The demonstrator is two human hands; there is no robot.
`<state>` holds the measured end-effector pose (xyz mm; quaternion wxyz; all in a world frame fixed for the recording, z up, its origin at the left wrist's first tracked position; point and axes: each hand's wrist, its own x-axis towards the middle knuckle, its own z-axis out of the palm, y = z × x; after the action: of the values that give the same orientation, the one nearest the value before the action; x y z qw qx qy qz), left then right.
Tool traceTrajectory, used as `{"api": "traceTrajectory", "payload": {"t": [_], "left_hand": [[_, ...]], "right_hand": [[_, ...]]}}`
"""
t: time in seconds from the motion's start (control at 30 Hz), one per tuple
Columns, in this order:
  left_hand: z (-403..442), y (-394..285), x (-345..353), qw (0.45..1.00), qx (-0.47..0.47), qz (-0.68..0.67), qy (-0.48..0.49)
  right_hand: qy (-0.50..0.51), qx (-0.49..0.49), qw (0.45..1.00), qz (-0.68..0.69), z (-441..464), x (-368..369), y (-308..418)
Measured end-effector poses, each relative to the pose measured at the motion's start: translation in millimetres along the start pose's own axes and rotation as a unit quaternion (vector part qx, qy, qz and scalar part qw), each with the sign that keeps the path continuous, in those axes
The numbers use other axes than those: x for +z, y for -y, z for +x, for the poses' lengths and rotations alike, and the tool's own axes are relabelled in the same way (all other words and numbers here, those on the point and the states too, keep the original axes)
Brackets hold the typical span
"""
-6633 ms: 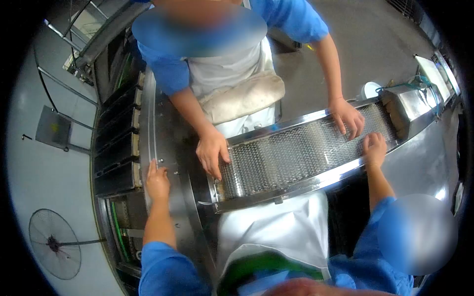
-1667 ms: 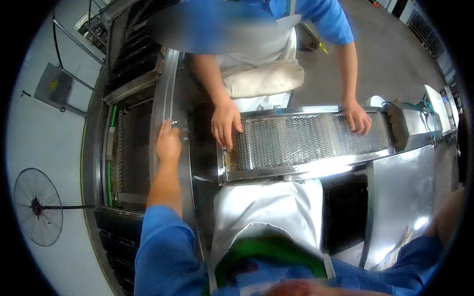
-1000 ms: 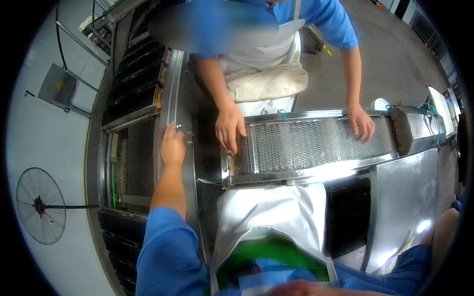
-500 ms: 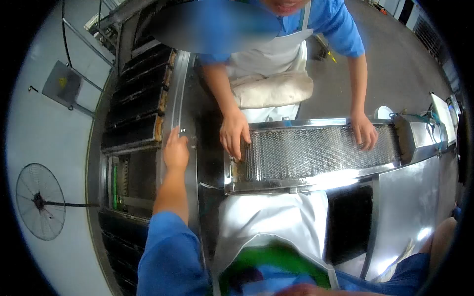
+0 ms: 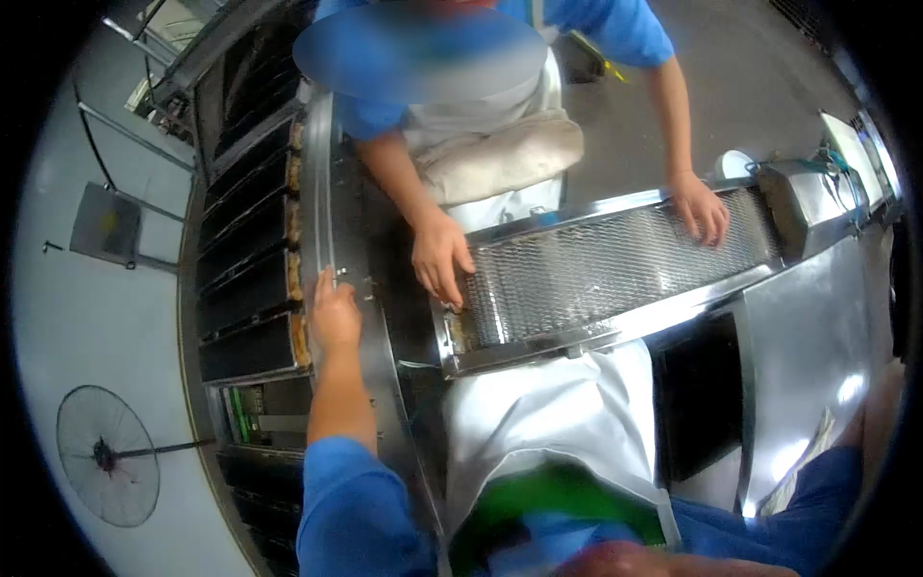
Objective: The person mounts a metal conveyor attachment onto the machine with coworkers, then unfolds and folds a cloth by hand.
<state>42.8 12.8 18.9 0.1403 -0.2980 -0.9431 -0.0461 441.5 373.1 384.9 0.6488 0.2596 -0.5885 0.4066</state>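
Observation:
My left hand [image 5: 336,317] rests at the edge of a long metal rail [image 5: 324,212], fingers pointing away from me and at least partly extended. A small shiny fitting [image 5: 340,273] sits by its fingertips. I see nothing held in it. Of my right arm, only the blue sleeve [image 5: 808,519] and a dim stretch of forearm show at the right; the hand is out of sight. Before me lies a wire mesh conveyor belt [image 5: 577,274] in a metal frame. A co-worker's hand [image 5: 440,258] touches its left end, and their other hand [image 5: 700,210] lies on the mesh farther right.
Dark blocks or trays with brownish ends [image 5: 255,288] line the machine on the left. A fan [image 5: 104,454] stands by the white wall. Right of the belt are a metal housing [image 5: 803,197] and a sloping metal panel [image 5: 808,346]. The co-worker stands across the belt.
My view has shifted and tilted, so the belt now slants up to the right. The dark blocks at left have moved towards me. My left hand stays at the rail.

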Motion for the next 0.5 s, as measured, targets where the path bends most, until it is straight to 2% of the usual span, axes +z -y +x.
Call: {"api": "traceTrajectory", "payload": {"t": [0.07,0.1,0.2,0.27,0.3,0.33,0.5], "left_hand": [[-0.6,6.4,10.5,0.986,-0.091,-0.137,0.006],[-3.3,-0.4,-1.3,1.000,-0.008,0.008,-0.011],[-1.8,0.7,-2.3,1.000,0.006,-0.009,-0.018],[-1.9,-2.1,-3.6,0.999,-0.024,-0.046,0.002],[-2.1,-2.0,-2.9,0.999,-0.015,-0.034,-0.010],[-2.0,-3.0,-3.2,1.000,-0.007,-0.021,-0.022],[-3.9,0.7,-1.7,1.000,0.003,-0.013,-0.025]], "right_hand": [[0.004,-0.001,1.000,-0.006,4.1,0.2,12.4],[0.008,-0.001,1.000,-0.007,6.7,0.9,17.7],[0.020,-0.011,1.000,-0.009,15.0,6.0,35.8],[0.033,-0.039,0.999,-0.007,21.4,11.7,48.9],[0.036,-0.049,0.998,-0.003,30.2,33.8,74.4],[0.040,-0.053,0.998,-0.004,25.5,14.5,52.7],[0.050,-0.063,0.997,-0.005,28.1,14.1,51.2]]}}
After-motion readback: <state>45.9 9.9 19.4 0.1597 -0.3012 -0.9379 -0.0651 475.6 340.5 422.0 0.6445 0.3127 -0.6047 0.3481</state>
